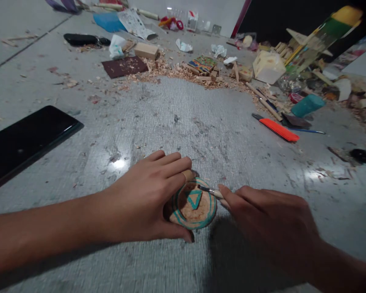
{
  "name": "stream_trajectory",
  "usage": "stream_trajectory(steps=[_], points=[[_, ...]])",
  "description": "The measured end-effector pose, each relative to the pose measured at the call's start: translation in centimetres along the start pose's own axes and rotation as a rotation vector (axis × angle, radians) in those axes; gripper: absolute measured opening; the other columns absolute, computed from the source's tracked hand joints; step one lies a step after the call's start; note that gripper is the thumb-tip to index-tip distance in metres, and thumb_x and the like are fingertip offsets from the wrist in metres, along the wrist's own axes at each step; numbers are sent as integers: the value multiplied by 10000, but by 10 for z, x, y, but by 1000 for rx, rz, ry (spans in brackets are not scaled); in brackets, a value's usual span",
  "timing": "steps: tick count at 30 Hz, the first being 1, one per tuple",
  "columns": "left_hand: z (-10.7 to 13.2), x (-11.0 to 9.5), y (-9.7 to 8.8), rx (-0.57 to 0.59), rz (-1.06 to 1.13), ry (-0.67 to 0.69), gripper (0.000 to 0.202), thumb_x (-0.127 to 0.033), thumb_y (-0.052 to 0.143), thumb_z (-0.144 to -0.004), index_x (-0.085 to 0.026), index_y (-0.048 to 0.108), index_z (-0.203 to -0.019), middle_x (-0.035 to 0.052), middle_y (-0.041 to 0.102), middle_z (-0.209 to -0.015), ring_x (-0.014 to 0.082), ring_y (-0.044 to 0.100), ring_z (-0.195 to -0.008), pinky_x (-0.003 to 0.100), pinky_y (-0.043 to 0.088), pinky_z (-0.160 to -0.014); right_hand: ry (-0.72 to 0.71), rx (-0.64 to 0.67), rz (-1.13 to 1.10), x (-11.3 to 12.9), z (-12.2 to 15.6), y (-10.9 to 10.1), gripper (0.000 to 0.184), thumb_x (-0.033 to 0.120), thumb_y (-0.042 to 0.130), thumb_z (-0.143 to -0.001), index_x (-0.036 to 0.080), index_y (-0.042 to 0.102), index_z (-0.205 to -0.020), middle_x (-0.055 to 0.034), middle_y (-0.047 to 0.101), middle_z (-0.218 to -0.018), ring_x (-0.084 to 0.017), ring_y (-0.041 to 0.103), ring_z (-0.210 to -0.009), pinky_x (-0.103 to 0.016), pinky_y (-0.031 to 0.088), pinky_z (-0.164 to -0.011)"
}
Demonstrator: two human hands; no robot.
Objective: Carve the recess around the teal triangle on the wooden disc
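Observation:
A round wooden disc (195, 207) lies on the grey floor mat, painted with teal rings and a teal triangle in its middle. My left hand (146, 195) curls around the disc's left edge, fingers along the top and thumb underneath, holding it steady. My right hand (271, 219) pinches a thin paintbrush (210, 191), whose tip rests on the disc near the triangle's upper right corner.
A black phone (24, 140) lies at the left. An orange comb-like tool (277, 128), a teal cylinder (306, 105), wood sticks, blocks and shavings (177, 73) crowd the far side. A brown sandpaper sheet (124, 66) and a wooden block (146, 51) lie further back.

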State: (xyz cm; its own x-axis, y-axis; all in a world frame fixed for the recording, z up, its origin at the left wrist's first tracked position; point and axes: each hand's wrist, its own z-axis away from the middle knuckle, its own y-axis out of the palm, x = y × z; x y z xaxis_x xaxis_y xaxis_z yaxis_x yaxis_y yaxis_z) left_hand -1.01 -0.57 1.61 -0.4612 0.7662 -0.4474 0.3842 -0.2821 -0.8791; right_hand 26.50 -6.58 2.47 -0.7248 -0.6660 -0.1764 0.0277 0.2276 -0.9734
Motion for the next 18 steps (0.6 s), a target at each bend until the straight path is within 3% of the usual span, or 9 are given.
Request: stream_trajectory(steps=[6, 10, 18], points=[[1, -1, 0, 4, -27, -1, 730, -833, 636, -787, -170, 639, -1092, 76, 640, -1033, 268, 571, -926, 392, 359, -773, -99, -49, 132, -5, -16, -24, 321, 142, 419, -1013, 231, 727, -1030, 11, 596, -623, -154, 467, -509, -372, 233, -519], [1, -1, 1, -6, -2, -5, 731, -811, 682, -769, -159, 643, -1097, 74, 635, -1023, 271, 578, -923, 397, 375, -778, -164, -55, 125, -3, -28, -35, 390, 82, 380, -998, 203, 750, -991, 0, 593, -618, -150, 493, -507, -360, 281, -502], [2, 3, 10, -73, 94, 8, 759, -745, 758, -752, -115, 640, -1158, 104, 633, -1052, 271, 591, -947, 389, 452, -782, -240, 49, 63, -19, -30, -25, 368, 127, 382, -971, 200, 728, -1072, -6, 586, -616, -166, 463, -476, -371, 276, -473]])
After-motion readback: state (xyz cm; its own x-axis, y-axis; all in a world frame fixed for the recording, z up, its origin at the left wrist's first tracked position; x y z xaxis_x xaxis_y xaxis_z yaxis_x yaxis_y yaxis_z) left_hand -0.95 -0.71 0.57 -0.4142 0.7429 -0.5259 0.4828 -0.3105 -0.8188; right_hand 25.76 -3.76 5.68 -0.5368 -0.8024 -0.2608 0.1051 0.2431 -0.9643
